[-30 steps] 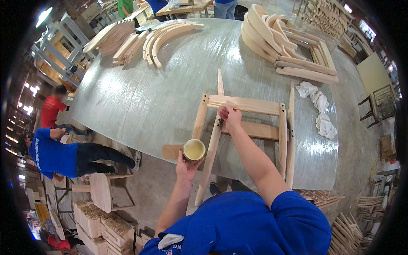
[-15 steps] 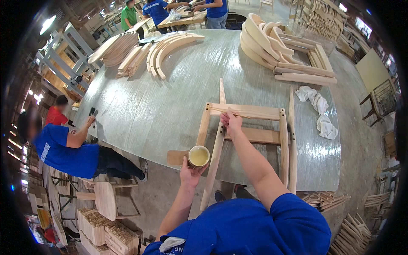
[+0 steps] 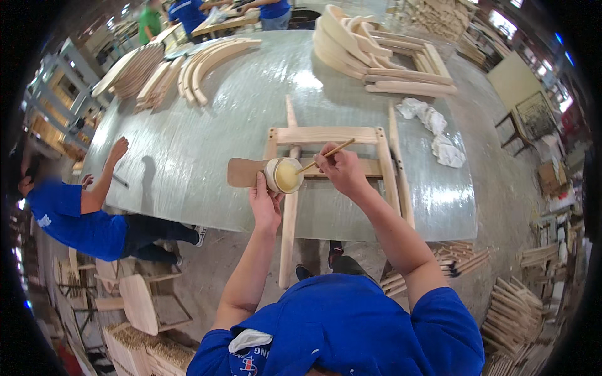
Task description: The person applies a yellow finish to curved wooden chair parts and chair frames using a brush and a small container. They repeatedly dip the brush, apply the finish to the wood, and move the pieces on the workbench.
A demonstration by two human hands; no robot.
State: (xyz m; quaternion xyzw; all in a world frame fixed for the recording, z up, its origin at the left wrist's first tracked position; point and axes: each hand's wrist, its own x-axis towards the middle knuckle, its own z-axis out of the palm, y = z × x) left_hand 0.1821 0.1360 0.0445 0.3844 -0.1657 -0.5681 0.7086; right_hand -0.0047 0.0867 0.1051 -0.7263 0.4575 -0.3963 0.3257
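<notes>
My left hand is closed around a small pale cup tilted to the right, with a yellowish liquid inside. A flat brown wooden paddle juts out left of the cup; how it joins the cup or hand is hidden. Between the fingers of my right hand is a thin wooden stick, its lower end dipping into the cup. Beneath both hands lies a pale wooden chair frame, with dark holes at its corners and a long leg reaching past the table's near edge.
The plastic-covered table bears curved wooden parts, stacked panels, frames and crumpled white cloth. A co-worker in blue stands at the left edge. Wood piles and a chair are on the floor.
My right hand has left the frame's top rail and brought the stick into the cup. My left hand has lifted the cup and paddle. The view has shifted; the co-worker's brush hand has moved.
</notes>
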